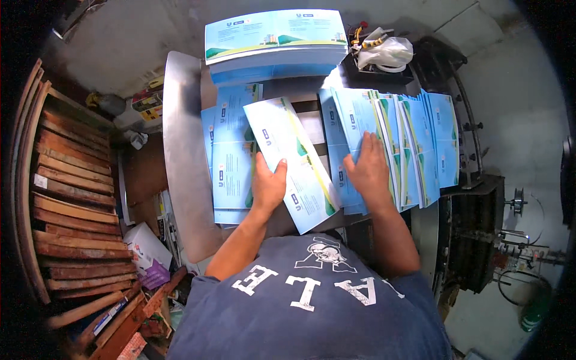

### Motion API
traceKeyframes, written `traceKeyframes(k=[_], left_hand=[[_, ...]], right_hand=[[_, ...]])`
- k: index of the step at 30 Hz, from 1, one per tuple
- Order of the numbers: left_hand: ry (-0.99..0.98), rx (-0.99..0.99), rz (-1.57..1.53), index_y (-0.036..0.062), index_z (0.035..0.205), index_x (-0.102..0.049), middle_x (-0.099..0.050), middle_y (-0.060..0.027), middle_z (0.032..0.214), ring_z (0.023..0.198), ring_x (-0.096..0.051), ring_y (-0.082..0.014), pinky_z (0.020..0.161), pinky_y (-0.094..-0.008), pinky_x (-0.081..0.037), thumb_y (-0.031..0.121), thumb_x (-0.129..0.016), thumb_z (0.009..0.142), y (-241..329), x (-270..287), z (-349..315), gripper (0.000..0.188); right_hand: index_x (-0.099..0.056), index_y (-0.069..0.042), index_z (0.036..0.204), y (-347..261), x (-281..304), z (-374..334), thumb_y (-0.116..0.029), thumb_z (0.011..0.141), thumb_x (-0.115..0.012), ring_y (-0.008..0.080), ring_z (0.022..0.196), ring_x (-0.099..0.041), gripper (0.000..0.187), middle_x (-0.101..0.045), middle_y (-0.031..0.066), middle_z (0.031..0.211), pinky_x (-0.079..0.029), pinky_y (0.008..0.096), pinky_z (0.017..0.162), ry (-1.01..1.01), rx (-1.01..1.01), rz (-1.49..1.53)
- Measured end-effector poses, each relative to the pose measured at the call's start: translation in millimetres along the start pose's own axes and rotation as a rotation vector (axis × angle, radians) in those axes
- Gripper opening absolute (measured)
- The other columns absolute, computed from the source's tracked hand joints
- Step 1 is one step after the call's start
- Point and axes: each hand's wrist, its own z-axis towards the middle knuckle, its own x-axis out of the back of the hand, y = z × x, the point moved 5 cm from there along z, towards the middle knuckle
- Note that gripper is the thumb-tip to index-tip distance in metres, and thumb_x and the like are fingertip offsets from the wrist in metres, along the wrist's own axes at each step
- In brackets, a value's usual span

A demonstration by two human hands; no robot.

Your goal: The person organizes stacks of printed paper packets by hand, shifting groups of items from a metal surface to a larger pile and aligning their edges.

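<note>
A long printed sheet [295, 168], pale blue-white with a green and yellow edge, lies slanted in front of me. My left hand [270, 185] grips its left edge, thumb on top and the other fingers partly hidden. To the right, my right hand [369, 170] rests on a fanned row of similar blue sheets [411, 150], fingers stretched out and thumb apart. Left of the held sheet is a lower pile of blue printed sheets [231, 171], partly covered by it. A tall, neat stack of the same prints [276, 36] stands at the far side.
The metal table [183, 138] has a rounded left side. Behind the fanned sheets sits a dark box with a white plastic bag [386, 54] and tools. A wooden slatted rack [78, 198] stands at left, a white and purple box [147, 255] beside it. Dark machinery [474, 234] is at right.
</note>
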Motion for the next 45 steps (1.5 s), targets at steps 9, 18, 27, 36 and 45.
traceKeyframes(k=[9, 18, 27, 36, 45], left_hand=[[-0.023, -0.266, 0.028, 0.0027, 0.150, -0.028, -0.056, -0.0310, 0.131, 0.115, -0.061, -0.0400, 0.099, -0.0418, -0.047, 0.006, -0.055, 0.090, 39.0, -32.1, 3.3, 0.066], [-0.252, -0.214, 0.265, -0.0003, 0.129, -0.060, -0.065, -0.0277, 0.118, 0.107, -0.067, -0.0327, 0.097, -0.0367, -0.048, 0.013, -0.055, 0.086, 58.5, -75.7, 26.5, 0.046], [-0.251, -0.119, 0.247, 0.0033, 0.129, -0.061, -0.067, -0.0271, 0.114, 0.098, -0.069, -0.0337, 0.089, -0.0372, -0.051, 0.013, -0.054, 0.084, 42.7, -37.1, 36.0, 0.047], [-0.282, 0.199, -0.389, -0.0059, 0.137, -0.051, -0.061, -0.0175, 0.131, 0.117, -0.058, -0.0231, 0.100, -0.0320, -0.045, 0.046, -0.049, 0.102, -6.2, -35.2, 27.9, 0.062], [-0.350, 0.278, -0.552, -0.0046, 0.132, -0.053, -0.065, -0.0145, 0.120, 0.105, -0.063, -0.0200, 0.094, -0.0310, -0.049, 0.011, -0.052, 0.097, 14.0, -20.0, 9.9, 0.039]], right_hand=[[-0.041, 0.006, 0.138, 8.7, 11.6, 10.9, -0.017, 0.083, -0.062, 0.0454, 0.120, -0.054, 0.063, -0.048, 0.0327, 0.136, -0.050, 0.0502, 0.096, -0.096, 0.100, -0.208], [-0.052, 0.001, 0.133, 73.8, 70.4, 48.3, -0.014, 0.087, -0.053, 0.0422, 0.099, -0.066, 0.048, -0.067, 0.0283, 0.106, -0.051, 0.0451, 0.087, -0.233, -0.139, 0.403], [-0.060, 0.001, 0.119, 24.6, 57.4, 28.0, -0.032, 0.089, -0.068, 0.0374, 0.100, -0.065, 0.046, -0.066, 0.0226, 0.109, -0.052, 0.0443, 0.085, -0.244, -0.068, 0.197], [-0.047, 0.004, 0.129, -46.9, 23.6, -18.5, -0.012, 0.084, -0.066, 0.0451, 0.094, -0.060, 0.051, -0.053, 0.0258, 0.113, -0.052, 0.0495, 0.079, -0.289, 0.113, 0.495], [-0.037, 0.003, 0.143, -59.9, 23.5, -13.0, -0.039, 0.082, -0.075, 0.0440, 0.132, -0.041, 0.083, -0.042, 0.0294, 0.142, -0.036, 0.0482, 0.110, -0.300, 0.079, 0.300]])
